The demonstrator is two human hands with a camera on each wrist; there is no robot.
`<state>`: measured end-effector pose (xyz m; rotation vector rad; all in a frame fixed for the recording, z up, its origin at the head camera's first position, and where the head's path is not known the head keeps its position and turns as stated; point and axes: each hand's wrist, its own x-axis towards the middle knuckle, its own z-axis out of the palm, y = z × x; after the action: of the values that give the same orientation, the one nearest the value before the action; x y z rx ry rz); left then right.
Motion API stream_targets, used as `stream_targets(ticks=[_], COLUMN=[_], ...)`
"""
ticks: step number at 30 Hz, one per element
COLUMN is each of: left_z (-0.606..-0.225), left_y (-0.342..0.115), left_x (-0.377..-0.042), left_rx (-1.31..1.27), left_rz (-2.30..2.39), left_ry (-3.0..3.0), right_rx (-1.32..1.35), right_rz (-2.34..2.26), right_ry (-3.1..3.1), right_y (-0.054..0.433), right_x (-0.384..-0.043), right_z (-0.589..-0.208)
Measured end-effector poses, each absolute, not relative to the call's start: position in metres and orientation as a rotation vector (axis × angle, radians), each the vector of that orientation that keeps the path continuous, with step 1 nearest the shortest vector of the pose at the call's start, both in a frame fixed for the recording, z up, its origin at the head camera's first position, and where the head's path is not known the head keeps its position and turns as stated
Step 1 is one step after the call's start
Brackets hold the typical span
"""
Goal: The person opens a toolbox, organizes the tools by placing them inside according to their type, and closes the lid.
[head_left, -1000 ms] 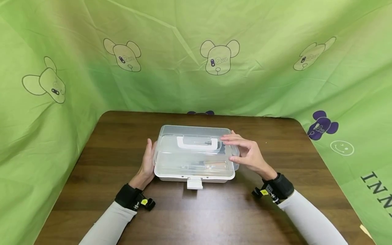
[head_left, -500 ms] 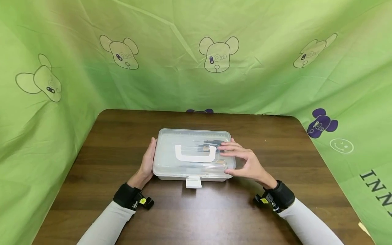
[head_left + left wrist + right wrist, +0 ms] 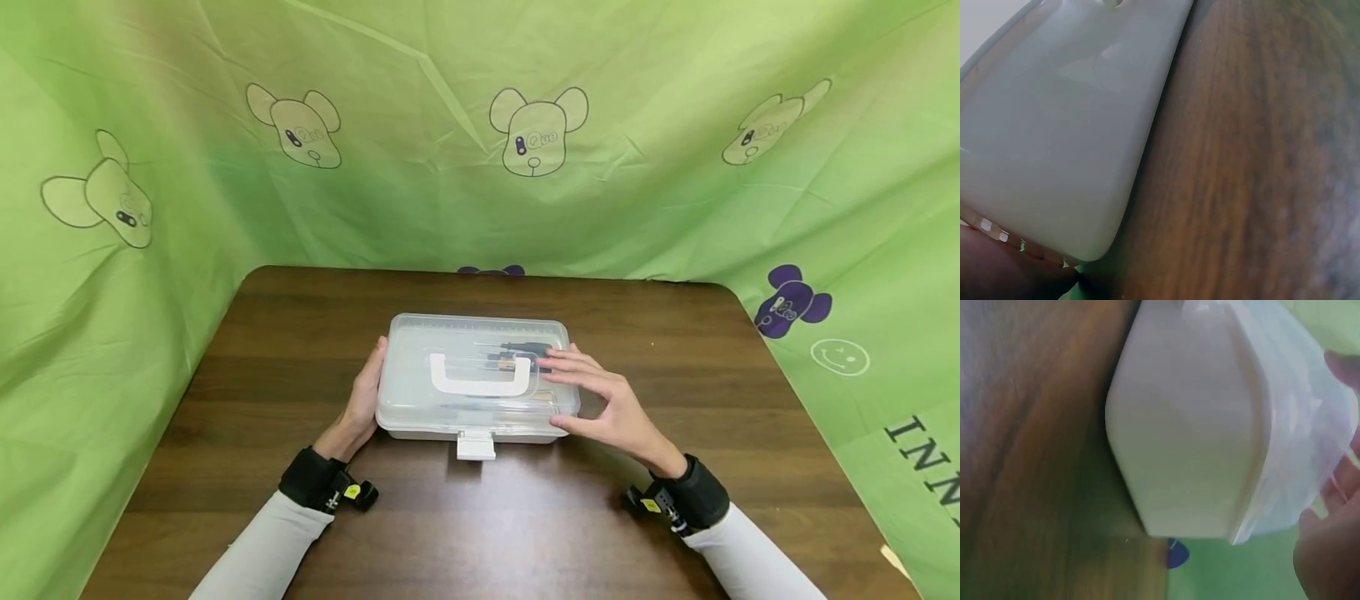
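A white plastic storage box (image 3: 427, 435) with a clear lid (image 3: 408, 383) sits mid-table, its lid down over the base. The white front latch (image 3: 476, 446) sticks outward, and a white carry handle (image 3: 480, 387) lies flat on top. Through the lid, dark-handled tools (image 3: 525, 348) show at the right, too blurred to name surely. My left hand (image 3: 363, 400) lies along the box's left end, fingers extended and partly hidden. Over the lid's right end, my right hand (image 3: 611, 408) is spread, fingertips on top and thumb near the front corner. In the right wrist view, that hand (image 3: 1332, 544) is beside the lid.
The brown wooden table (image 3: 480, 533) extends around the box on all sides. Green printed cloth (image 3: 420, 200) hangs behind it and along both sides. A small pale object (image 3: 894, 562) is at the right edge.
The lid was slightly raised one second ago and has come down onto the base. My right hand came down with it. In the last half second, almost nothing has moved.
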<state>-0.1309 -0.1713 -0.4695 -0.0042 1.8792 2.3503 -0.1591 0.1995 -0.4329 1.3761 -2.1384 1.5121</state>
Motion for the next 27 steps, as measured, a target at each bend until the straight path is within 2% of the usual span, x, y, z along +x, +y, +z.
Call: stream_targets(ticks=[4, 12, 19, 23, 27], left_z=[-0.47, -0.459, -0.447, -0.441, -0.44], left_y=[-0.169, -0.172, -0.178, -0.178, -0.175], left_x=[-0.131, -0.135, -0.135, -0.132, -0.13], left_rx=[0.056, 0.092, 0.196, 0.303, 0.419], left_rz=[2.369, 2.437, 2.458, 2.393, 2.297], left_ry=[1.912, 1.977, 2.109, 2.222, 2.308], right_rx=[1.277, 1.284, 1.227, 0.994, 0.745], right_rz=[1.378, 1.348, 1.737, 2.043, 2.362], right_ry=[-2.11, -1.806, -2.188, -2.508, -2.581], right_y=[0.196, 0.17, 0.164, 0.16, 0.154], right_x=[-0.136, -0.089, -0.046, -0.036, -0.04], right_z=[-0.43, -0.42, -0.448, -0.458, -0.464])
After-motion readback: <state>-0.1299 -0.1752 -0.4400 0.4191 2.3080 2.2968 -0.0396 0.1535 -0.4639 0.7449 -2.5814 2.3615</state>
